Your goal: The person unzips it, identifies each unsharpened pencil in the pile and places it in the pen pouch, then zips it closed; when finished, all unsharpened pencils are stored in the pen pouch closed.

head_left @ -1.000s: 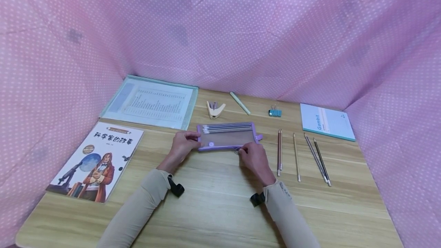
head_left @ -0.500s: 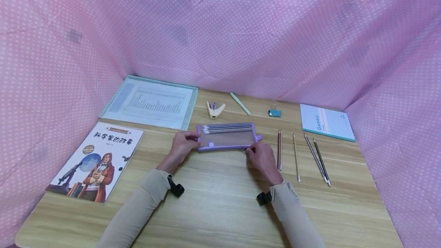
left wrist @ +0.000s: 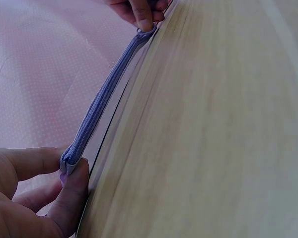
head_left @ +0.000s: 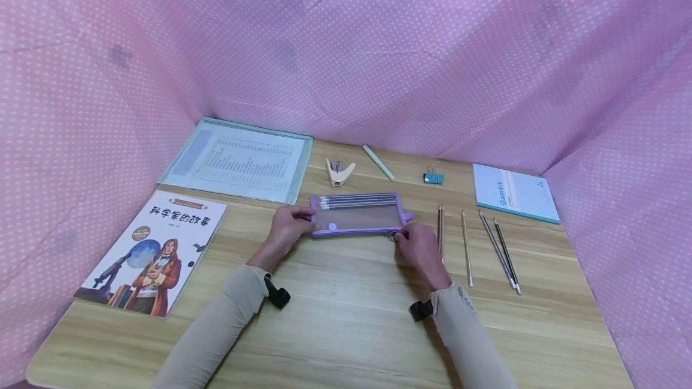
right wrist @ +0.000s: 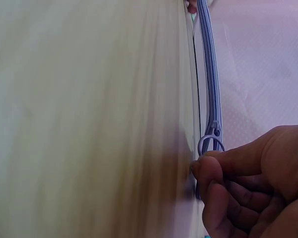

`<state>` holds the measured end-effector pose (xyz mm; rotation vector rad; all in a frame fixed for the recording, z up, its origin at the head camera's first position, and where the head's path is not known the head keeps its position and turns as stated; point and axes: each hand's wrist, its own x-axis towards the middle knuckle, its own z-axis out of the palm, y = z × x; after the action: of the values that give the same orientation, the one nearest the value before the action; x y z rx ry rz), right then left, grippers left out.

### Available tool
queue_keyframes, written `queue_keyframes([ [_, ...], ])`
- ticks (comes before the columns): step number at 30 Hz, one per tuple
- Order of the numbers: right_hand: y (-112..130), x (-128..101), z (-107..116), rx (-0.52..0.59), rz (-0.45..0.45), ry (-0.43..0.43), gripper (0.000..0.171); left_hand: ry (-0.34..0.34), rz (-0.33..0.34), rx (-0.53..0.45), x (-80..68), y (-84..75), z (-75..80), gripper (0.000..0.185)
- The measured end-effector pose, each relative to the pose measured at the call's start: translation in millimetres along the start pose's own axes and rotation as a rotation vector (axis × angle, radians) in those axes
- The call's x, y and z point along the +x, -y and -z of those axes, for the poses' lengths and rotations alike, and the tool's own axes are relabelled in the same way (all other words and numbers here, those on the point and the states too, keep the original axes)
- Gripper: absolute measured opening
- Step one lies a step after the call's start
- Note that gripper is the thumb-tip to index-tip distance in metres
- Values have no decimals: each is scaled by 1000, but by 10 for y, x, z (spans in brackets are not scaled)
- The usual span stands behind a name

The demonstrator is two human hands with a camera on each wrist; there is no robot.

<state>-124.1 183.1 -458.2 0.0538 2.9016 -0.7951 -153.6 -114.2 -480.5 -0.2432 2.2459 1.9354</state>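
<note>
A see-through pencil case (head_left: 362, 218) with purple edges lies mid-table, several striped pencils (head_left: 357, 200) visible inside along its far side. My left hand (head_left: 288, 227) pinches its near left corner between thumb and fingers. At the near right corner, my right hand (head_left: 423, 247) pinches the ring-shaped zipper pull (right wrist: 207, 142) between thumb and forefinger. The zipper (left wrist: 102, 101) runs between both hands along the near edge, and its teeth look joined in the left wrist view. Part of the ring is hidden by my right fingertips.
Loose pencils (head_left: 467, 249) lie right of the case, some partly behind my right hand. Behind it are a stapler (head_left: 339, 174), a pale green pen (head_left: 378, 162) and a binder clip (head_left: 433, 177). A notebook (head_left: 516, 192), document folder (head_left: 238, 158) and book (head_left: 154, 251) lie at the sides.
My right hand has moved to the right along the case's near edge, drawing the zipper pull to the right corner. My left hand has stayed at the left corner.
</note>
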Motion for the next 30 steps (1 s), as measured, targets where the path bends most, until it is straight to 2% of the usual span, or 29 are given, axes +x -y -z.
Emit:
queue_keyframes([
  [5,-104,5,57,-18,27,-33,17,-4,8,3,22,20,13,43],
  [10,-180,4,104,-16,12,-32,17,-2,32,6,30,15,13,44],
  [24,-270,-14,235,23,-97,40,17,4,40,-9,27,1,18,43],
  [30,-301,1,271,30,-111,54,17,9,51,-15,23,-15,27,43],
])
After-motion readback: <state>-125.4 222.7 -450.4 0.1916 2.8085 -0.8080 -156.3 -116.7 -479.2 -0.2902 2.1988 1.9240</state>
